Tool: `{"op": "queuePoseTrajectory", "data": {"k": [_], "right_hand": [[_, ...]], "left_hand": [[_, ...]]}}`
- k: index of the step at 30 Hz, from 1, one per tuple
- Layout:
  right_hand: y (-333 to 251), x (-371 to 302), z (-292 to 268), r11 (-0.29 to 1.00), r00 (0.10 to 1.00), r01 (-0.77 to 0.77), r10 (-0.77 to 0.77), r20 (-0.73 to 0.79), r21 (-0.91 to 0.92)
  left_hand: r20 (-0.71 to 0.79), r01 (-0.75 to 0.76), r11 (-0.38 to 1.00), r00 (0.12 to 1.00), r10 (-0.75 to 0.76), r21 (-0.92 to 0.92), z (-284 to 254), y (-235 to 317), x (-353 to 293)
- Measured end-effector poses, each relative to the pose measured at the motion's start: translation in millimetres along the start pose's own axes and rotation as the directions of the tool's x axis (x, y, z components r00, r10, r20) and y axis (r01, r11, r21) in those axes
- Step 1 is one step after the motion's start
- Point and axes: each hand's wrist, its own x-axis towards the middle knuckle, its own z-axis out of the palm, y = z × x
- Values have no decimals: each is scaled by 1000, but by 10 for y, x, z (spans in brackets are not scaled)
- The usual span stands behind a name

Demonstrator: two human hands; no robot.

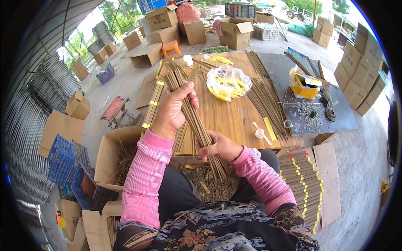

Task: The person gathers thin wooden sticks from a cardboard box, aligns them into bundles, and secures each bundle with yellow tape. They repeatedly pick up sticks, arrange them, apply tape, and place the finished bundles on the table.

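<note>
A bundle of thin brown sticks (192, 116) slants across the near edge of the wooden table (222, 121), its lower end over my lap. Near its upper part my left hand (171, 111) is closed around it. Lower down, my right hand (220, 146) wraps the same bundle, thumb across the front. On the table ahead lies a clear plastic bag (228, 83) of yellow strips. Loose sticks (268, 106) are spread along the table's right side, and bundles with yellow bands (153, 103) line its left edge.
Right of the table, a dark board (343, 119) carries a yellow box (305, 87) and a pile of clear scraps (307, 116). A small white cup with a spoon (259, 133) sits near the front edge. Banded bundles (299, 180) lie low right; an open carton (119, 154) stands left.
</note>
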Motion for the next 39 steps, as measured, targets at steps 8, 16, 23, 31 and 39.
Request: {"op": "queuePoseTrajectory", "data": {"k": [8,16,23,31,39], "right_hand": [[-24,-178,60,844,954,-188,34,299,502],[31,-186,24,945,982,-113,59,179,306],[22,-254,32,949,974,-105,38,223,299],[61,-293,-11,932,971,-111,27,238,345],[20,-313,19,934,979,-100,30,204,344]], "left_hand": [[332,153,952,941,-59,-265,-36,-22,-30],[120,27,999,992,-24,-20,-82,-34,-66],[214,91,994,974,-75,-67,20,63,-204],[176,76,997,982,-70,-30,65,-97,-327],[140,32,999,989,-35,20,-9,-133,-355]]}}
